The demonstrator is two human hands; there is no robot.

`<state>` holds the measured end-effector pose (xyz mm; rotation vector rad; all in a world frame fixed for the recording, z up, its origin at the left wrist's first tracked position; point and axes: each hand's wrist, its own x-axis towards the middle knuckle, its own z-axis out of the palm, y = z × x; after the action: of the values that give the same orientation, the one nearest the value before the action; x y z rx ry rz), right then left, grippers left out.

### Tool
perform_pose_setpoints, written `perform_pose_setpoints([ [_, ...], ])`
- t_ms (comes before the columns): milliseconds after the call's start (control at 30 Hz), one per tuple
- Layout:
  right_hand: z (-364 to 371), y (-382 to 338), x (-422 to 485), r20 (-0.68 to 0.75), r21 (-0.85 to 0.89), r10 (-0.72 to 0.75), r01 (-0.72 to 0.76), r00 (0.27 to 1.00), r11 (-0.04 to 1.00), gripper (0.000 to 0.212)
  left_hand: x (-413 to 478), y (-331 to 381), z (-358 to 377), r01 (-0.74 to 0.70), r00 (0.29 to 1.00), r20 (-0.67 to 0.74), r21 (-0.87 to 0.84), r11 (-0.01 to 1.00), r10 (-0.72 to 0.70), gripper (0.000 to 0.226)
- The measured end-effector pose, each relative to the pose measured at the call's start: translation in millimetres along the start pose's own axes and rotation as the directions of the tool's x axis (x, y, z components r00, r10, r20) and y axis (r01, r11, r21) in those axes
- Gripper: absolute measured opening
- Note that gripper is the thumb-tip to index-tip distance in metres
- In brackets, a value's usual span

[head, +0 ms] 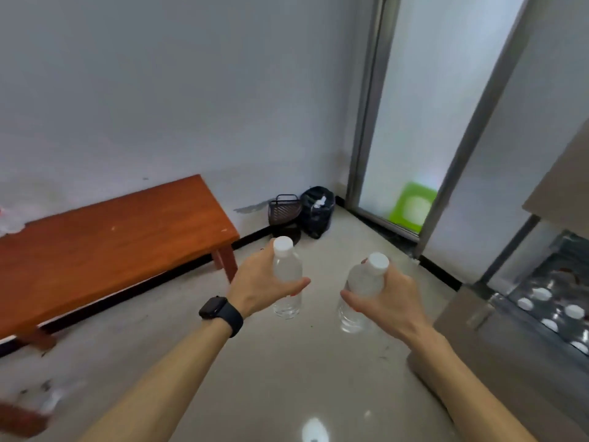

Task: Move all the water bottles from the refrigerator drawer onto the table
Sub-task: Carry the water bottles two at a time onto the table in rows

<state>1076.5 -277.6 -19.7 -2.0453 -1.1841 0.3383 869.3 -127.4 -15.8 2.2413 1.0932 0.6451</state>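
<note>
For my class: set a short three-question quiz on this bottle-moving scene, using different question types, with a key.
1. True or false: the left hand grips one water bottle and the right hand grips a second bottle.
2. Where is the wooden table? A) on the person's left B) on the person's right C) out of view
3. Fill in: the caps showing in the open drawer are ____.
Key: 1 true; 2 A; 3 white.

A dark slatted basket (284, 209) stands just beside a black bin (317, 212) near a frosted door (414, 106).
</note>
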Motion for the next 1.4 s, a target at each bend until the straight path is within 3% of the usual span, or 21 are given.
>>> perform_pose_setpoints([
  [267, 191, -177, -6, 0.257, 0.1, -0.261, 0.243, 0.931, 0.965, 0.045, -100, -173, -178, 0.274, 0.938, -0.221, -0.009, 0.962, -0.269, 0.058],
  [533, 363, -332, -38, 0.398, 0.193, -0.37, 0.317, 0.84, 0.929, 0.053, -192, -323, -328, 0.477, 0.824, -0.366, 0.034, 0.878, -0.433, 0.063],
  [767, 461, -417, -48, 0.509, 0.233, -0.426, 0.356, 0.748, 0.905, 0.051, -237, -417, -399, 0.614, 0.701, -0.454, -0.01, 0.79, -0.55, 0.054],
  [967, 542, -463, -24, 0.557, 0.205, -0.411, 0.36, 0.722, 0.91, 0.052, -222, -505, -438, 0.68, 0.694, -0.409, 0.101, 0.726, -0.592, 0.054],
  [1167, 628, -502, 36, 0.584, 0.191, -0.377, 0.33, 0.719, 0.925, 0.051, -161, -575, -477, 0.665, 0.693, -0.406, 0.04, 0.746, -0.596, 0.07],
  [1400, 711, -543, 115, 0.637, 0.221, -0.325, 0.239, 0.699, 0.946, 0.054, -69, -665, -515, 0.657, 0.705, -0.305, -0.059, 0.751, -0.641, 0.079],
])
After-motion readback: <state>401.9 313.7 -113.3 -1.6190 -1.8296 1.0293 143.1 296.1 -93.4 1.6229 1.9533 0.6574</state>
